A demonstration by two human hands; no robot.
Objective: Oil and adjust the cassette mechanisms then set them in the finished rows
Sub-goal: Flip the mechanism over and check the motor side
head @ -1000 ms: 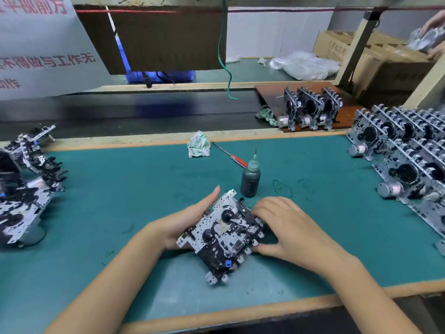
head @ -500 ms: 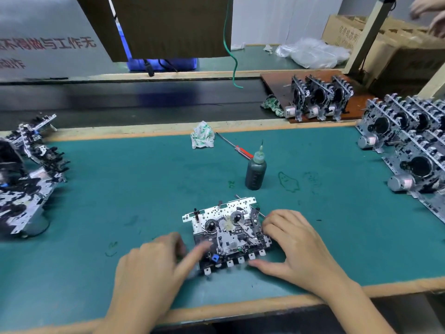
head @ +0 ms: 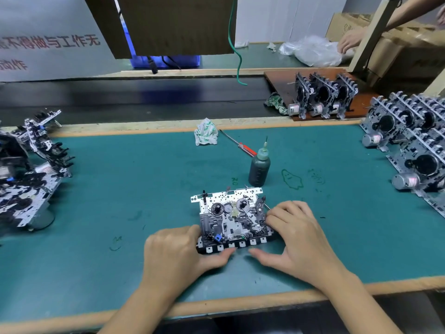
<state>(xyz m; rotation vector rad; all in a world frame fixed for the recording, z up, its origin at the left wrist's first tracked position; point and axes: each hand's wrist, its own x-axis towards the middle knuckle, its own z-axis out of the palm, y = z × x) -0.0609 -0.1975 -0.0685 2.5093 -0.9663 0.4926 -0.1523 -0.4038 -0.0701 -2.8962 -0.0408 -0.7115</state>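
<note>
Fingers of both hands now grasp the cassette mechanism, laid flat on desk; oil bottle at 1 o'clock, oiling next

Both forearms reach forward and converge. The left hand and right hand lie palm-down, fingers curled at the outer sides, thumbs pointing inward toward each other.

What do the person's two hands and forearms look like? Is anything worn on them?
Both the left hand and the right hand are bare: no gloves, rings or watch show. The forearms are bare too, with no sleeve visible up to the bottom edge of the picture. Fingernails look short and unpainted.
</note>
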